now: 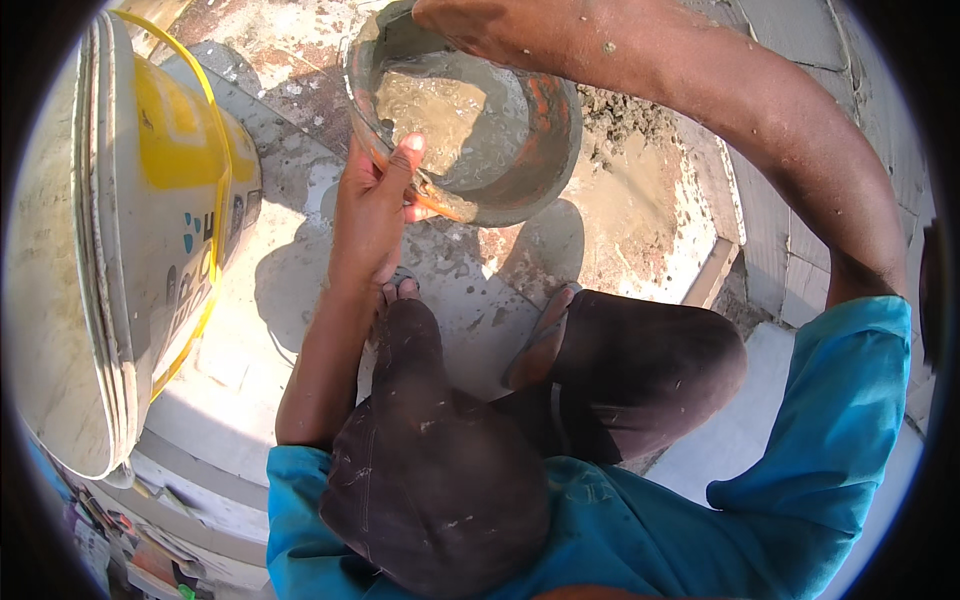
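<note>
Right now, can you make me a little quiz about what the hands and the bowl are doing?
1. True or false: the round pan holds wet grey-brown mix.
2. Which hand grips the pan's near rim? A) left hand B) right hand C) neither
3. Fill in: the big white and yellow ______ stands to the person's left.

Key:
1. True: wet mix fills part of it.
2. A: the left hand pinches the near rim; the right hand reaches over the far rim, its fingers mostly hidden.
3. Bucket.
</note>
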Motion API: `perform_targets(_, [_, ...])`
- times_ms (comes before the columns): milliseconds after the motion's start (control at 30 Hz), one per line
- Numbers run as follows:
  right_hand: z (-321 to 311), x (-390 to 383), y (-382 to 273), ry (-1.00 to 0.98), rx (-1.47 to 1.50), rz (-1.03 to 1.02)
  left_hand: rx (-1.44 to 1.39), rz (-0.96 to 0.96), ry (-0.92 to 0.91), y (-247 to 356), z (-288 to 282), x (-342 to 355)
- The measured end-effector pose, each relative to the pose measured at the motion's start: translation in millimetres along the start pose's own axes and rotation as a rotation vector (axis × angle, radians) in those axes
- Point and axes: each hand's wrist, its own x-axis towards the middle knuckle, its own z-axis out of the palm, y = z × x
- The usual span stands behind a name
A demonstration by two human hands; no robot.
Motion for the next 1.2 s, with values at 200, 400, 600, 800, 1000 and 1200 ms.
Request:
perform_targets(200, [-55.6, 0.2, -25.8, -0.136, 0.000, -0.049, -0.072, -0.102, -0.078, 27.6, -33.9, 7.1])
perform_targets(400, [-5.6, -25.5, 22.7, 0.091, -0.026, 0.053, -0.037, -0.129, -0.038, 24.3, -26.1, 7.6])
perform_targets(600, [25.3, -72.1, -16.9, -0.420, 0.233, 0.233, -0.220, 0.060, 0.081, -3.1, 5.9, -0.6])
perform_targets(800, [3.9, -82.2, -56.9, -0.942, 0.871, 0.554, -0.326, 0.129, 0.096, -22.9, 26.5, -12.4])
perform_targets(1000, [-10.2, -50.9, -60.6, -1.466, 1.725, 1.048, -0.169, 0.112, 0.117, -29.9, 10.7, -19.6])
perform_targets(1200, [-44.7, -44.6, -35.9, -0.858, 1.184, 0.661, -0.179, 0.158, 0.187, -22.3, -7.8, -12.2])
